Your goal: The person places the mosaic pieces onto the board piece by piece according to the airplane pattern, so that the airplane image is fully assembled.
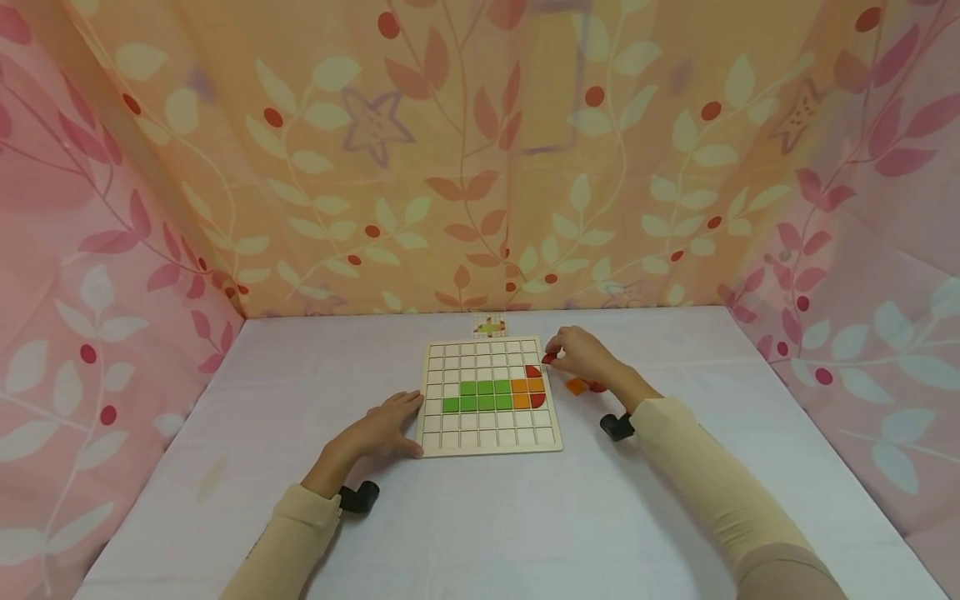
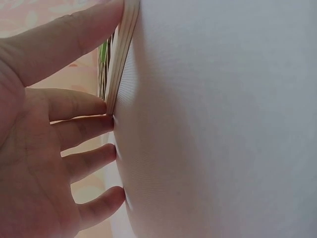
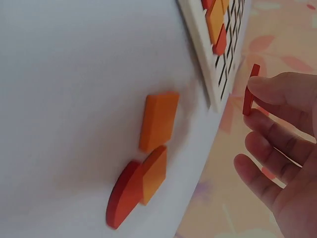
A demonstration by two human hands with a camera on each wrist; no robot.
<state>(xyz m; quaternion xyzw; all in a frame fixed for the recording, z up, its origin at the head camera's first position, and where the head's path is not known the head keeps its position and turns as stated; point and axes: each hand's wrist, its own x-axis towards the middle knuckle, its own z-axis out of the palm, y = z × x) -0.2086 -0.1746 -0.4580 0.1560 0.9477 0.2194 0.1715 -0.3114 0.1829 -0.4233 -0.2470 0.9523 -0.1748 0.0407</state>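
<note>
A pale wooden grid board [image 1: 478, 439] lies flat on the table. Green squares [image 1: 486, 402], orange squares [image 1: 521, 401] and red rounded pieces [image 1: 537, 401] fill some of its cells. With fingers extended, my left hand [image 1: 384, 427] rests at the board's left side; its thumb [image 2: 74, 42] touches the edge in the left wrist view. Beyond the board's right edge, my right hand [image 1: 588, 357] pinches a small red piece [image 3: 249, 94] between thumb and fingers, held above the table. Below that hand lie two orange pieces [image 3: 159, 121] and one red rounded piece [image 3: 122, 196].
A small picture card [image 1: 490, 325] with a coloured grid pattern lies just behind the board. White cloth covers the table [image 1: 480, 525]. Floral curtains [image 1: 465, 167] stand at the back and both sides. Each wrist carries a black camera mount [image 1: 360, 497].
</note>
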